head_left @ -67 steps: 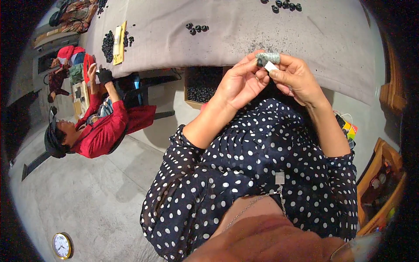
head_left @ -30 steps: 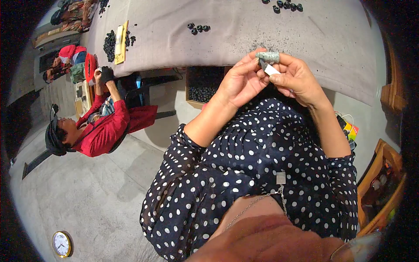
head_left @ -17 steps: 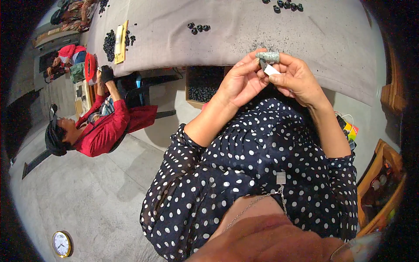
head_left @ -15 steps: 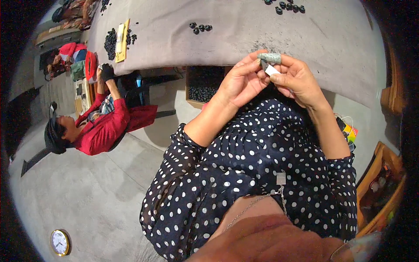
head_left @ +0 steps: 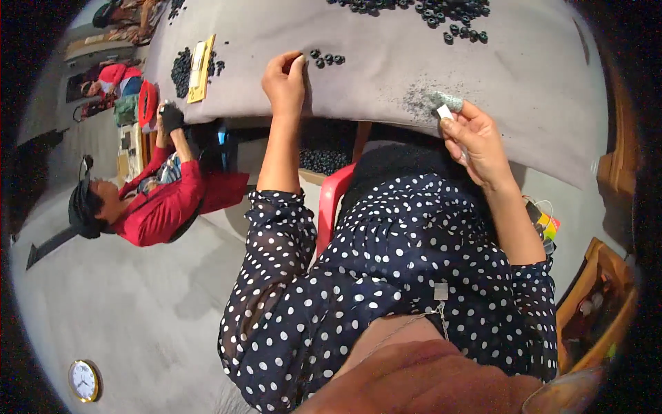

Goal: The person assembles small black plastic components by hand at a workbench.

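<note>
Hands stand well apart: the right hand (head_left: 477, 141) pinches a small white tool (head_left: 445, 112) between thumb and fingers near the table edge, and a speckled grey-green sleeve (head_left: 452, 102) covers its forefinger. The tool's far end is dark and too small for me to make out. If it is sharp, I'd favour a short, firm grip, the edge facing the sleeve and no bare skin.

The left hand (head_left: 284, 86) reaches over the cloth with thumb and fingertip drawn together; I cannot tell whether anything sits between them. Just beside it lies a small cluster of round black pieces (head_left: 329, 59). They look likely to roll, so a light pinch on one at a time seems best, with the tool held well clear, as it is.

Dark crumbs (head_left: 417, 102) dust the pale tablecloth (head_left: 386, 62) by the tool; working above that patch would keep the grit in one place. Farther across lies a larger spread of black pieces (head_left: 452, 10). Off to the left, beyond a yellow board (head_left: 198, 81), a co-worker in red (head_left: 155, 214) sits side-on.
</note>
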`<state>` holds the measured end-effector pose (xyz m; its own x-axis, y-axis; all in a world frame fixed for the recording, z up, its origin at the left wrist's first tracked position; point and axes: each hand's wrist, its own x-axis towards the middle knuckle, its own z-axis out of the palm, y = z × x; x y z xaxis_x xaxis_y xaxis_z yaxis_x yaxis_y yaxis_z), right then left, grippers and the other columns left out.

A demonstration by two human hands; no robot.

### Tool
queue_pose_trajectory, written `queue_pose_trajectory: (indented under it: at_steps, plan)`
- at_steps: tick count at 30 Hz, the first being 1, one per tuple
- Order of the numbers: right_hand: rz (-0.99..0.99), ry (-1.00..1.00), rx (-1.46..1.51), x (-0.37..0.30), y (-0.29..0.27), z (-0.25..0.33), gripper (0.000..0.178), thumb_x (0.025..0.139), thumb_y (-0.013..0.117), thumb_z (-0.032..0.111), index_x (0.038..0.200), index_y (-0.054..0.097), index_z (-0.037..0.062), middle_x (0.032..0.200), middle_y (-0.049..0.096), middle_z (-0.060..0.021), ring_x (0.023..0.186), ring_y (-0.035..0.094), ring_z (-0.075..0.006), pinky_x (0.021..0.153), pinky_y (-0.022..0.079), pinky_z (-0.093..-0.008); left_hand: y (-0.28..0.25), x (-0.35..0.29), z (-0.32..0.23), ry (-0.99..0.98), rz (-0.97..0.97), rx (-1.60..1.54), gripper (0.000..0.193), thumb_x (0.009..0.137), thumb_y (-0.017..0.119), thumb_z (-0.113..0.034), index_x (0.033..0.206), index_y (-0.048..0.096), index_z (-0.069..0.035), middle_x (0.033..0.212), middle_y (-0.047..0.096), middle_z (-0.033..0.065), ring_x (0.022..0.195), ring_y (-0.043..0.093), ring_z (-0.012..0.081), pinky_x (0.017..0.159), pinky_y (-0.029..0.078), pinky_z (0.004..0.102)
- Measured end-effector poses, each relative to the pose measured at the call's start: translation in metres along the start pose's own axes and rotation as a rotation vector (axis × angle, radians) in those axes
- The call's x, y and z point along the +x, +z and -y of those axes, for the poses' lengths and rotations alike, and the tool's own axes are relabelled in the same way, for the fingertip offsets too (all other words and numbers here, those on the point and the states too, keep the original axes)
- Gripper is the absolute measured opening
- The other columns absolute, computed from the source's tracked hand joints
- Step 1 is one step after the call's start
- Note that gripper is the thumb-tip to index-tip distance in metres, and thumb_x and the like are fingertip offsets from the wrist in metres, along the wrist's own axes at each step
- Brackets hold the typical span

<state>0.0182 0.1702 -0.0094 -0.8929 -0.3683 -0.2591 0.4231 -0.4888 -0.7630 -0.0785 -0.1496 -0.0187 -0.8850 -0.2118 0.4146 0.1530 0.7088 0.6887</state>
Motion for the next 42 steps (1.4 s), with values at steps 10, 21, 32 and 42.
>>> queue_pose_trajectory:
  at_steps: [10, 21, 32, 42]
  plan:
    - [-0.099, 0.011, -0.087, 0.0, -0.007, 0.015, 0.037, 0.087, 0.056, 0.007, 0.122, 0.048, -0.0022, 0.073, 0.051, 0.0016, 0.049, 0.039, -0.002, 0.04, 0.029, -0.0143, 0.084, 0.002, -0.106, 0.459, 0.222, -0.104, 0.019, 0.082, 0.061, -0.008, 0.101, 0.064, -0.006, 0.092, 0.061, 0.0116, 0.081, 0.06, 0.0218, 0.074, 0.048, 0.0301]
    - [-0.086, -0.044, -0.103, 0.0, -0.011, 0.022, 0.035, 0.086, 0.058, 0.01, 0.119, 0.052, 0.0002, 0.077, 0.057, 0.0026, 0.05, 0.042, 0.0009, 0.041, 0.029, -0.013, 0.144, -0.002, -0.13, 0.371, 0.502, 0.019, 0.022, 0.072, 0.07, -0.02, 0.089, 0.064, -0.008, 0.083, 0.059, 0.0102, 0.074, 0.06, 0.0274, 0.065, 0.048, 0.0375]
    - [-0.206, -0.206, -0.241, 0.002, -0.012, 0.02, 0.024, 0.087, 0.058, 0.011, 0.109, 0.055, 0.0006, 0.07, 0.053, 0.0029, 0.048, 0.042, -0.0009, 0.04, 0.031, -0.0144, 0.119, -0.017, -0.119, 0.345, 0.562, -0.2, 0.023, 0.073, 0.071, -0.013, 0.093, 0.064, -0.005, 0.078, 0.06, 0.0069, 0.069, 0.06, 0.018, 0.064, 0.049, 0.0285]
    - [-0.196, -0.245, -0.232, 0.01, -0.004, 0.028, 0.023, 0.088, 0.055, 0.009, 0.109, 0.056, -0.0001, 0.072, 0.054, 0.0002, 0.058, 0.049, -0.0048, 0.051, 0.04, -0.0183, 0.045, -0.055, -0.092, -0.585, 0.57, -1.128, 0.014, 0.084, 0.061, -0.003, 0.098, 0.06, -0.002, 0.086, 0.064, 0.0088, 0.067, 0.058, 0.0124, 0.066, 0.051, 0.0275]
